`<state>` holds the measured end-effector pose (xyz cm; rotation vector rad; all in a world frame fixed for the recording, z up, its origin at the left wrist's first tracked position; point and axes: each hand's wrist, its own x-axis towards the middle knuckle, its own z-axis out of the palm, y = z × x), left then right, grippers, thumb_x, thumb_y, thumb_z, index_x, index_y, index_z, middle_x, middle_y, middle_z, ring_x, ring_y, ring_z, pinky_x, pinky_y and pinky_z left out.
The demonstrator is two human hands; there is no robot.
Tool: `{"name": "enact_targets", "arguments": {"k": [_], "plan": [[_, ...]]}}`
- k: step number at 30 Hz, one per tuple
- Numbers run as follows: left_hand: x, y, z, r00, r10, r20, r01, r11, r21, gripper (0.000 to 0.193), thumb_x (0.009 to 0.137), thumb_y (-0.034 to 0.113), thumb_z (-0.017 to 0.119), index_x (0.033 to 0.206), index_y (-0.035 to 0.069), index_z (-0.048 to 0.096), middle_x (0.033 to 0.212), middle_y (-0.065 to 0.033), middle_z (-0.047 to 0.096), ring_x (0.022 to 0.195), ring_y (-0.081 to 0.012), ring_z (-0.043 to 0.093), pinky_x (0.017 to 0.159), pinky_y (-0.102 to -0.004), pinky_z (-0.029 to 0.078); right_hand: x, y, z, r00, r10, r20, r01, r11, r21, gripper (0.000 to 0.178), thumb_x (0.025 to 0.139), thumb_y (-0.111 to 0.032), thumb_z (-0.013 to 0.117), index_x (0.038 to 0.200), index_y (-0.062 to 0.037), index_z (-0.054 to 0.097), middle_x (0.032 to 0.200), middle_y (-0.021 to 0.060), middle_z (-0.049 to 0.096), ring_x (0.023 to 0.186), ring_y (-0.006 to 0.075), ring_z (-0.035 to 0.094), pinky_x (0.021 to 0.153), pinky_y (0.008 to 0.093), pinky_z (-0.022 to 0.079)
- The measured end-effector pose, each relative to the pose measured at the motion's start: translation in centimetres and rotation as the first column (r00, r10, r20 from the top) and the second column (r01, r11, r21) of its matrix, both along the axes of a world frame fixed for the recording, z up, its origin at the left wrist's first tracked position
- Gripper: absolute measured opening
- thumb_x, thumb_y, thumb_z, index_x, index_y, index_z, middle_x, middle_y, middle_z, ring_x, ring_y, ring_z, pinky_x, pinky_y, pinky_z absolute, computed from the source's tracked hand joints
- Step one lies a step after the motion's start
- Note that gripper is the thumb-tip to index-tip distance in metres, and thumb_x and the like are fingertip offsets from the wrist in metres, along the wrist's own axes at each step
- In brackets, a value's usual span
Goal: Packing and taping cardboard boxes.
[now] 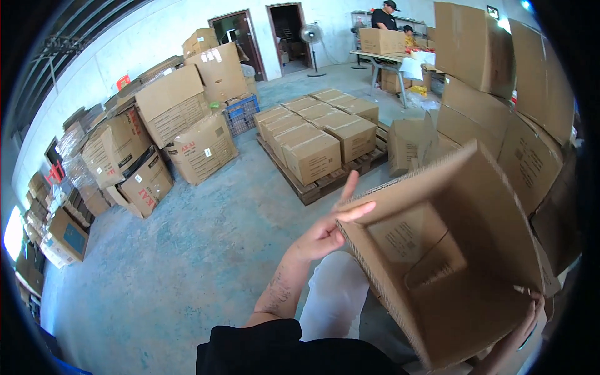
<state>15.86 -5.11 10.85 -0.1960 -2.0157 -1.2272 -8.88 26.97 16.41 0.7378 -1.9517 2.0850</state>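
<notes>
A large brown cardboard box [494, 206] is tilted in front of me, its open mouth facing me. Its inner walls and the floor show, with a seam across the bottom. At its left corner my left hand [328, 228] grips the rim, one finger lapping over the edge and another stretched upward. The lower right corner is held by my right hand [531, 315], whose fingers close round the edge; part of that hand is hidden by the box. My knee in white trousers [334, 290] is beside the box.
Ahead, several closed cartons [312, 153] sit on a wooden pallet [300, 192]. Used cartons [200, 150] are piled at the left beside a blue crate [242, 112]. Tall boxes [469, 50] stack at the right. A fan [311, 34], a table [381, 55] and a person [384, 19] are farther back.
</notes>
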Motion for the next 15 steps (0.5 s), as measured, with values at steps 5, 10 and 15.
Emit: {"name": "enact_targets", "arguments": {"k": [5, 10, 15], "plan": [[-2.2, 3.7, 2.7, 0.993, 0.115, 0.039, -0.111, 0.989, -0.099, 0.092, 0.089, 0.068, 0.051, 0.151, 0.004, 0.034, 0.162, -0.0262, -0.004, 0.151, -0.0328, -0.004, 0.119, -0.0445, 0.002, -3.6, 4.1, -2.9, 0.949, 0.119, -0.292, -0.101, 0.992, 0.074, 0.045, 0.104, -0.041, 0.04, 0.121, -0.0014, 0.056, 0.124, 0.0102, 0.058, 0.117, 0.0199, 0.053, 0.104, 0.0359, 0.038], [-2.4, 3.9, 1.7, 0.982, 0.09, -0.166, -0.022, 0.926, 0.376, 0.104, 0.091, 0.058, 0.06, 0.149, -0.015, 0.015, 0.095, -0.0019, 0.066, 0.081, -0.0069, 0.061, 0.073, -0.0231, 0.048, -6.6, -0.4, 1.9, 0.868, 0.465, 0.174, -0.226, 0.681, -0.697, 0.058, 0.103, -0.051, 0.04, 0.13, -0.002, 0.056, 0.125, 0.0078, 0.059, 0.116, 0.02, 0.054, 0.104, 0.0338, 0.04], [-3.4, 8.5, 1.5, 0.987, -0.027, -0.159, 0.074, 0.951, 0.3, 0.1, 0.092, 0.06, 0.056, 0.151, -0.01, 0.017, 0.155, -0.0155, 0.025, 0.139, -0.0285, 0.031, 0.113, -0.0457, 0.026, -8.8, -0.7, 5.0, 0.926, 0.306, -0.222, -0.36, 0.532, -0.767, 0.068, 0.104, -0.051, 0.027, 0.146, 0.0015, 0.038, 0.152, 0.0223, 0.037, 0.143, 0.033, 0.033, 0.119, 0.0461, 0.022]]}}
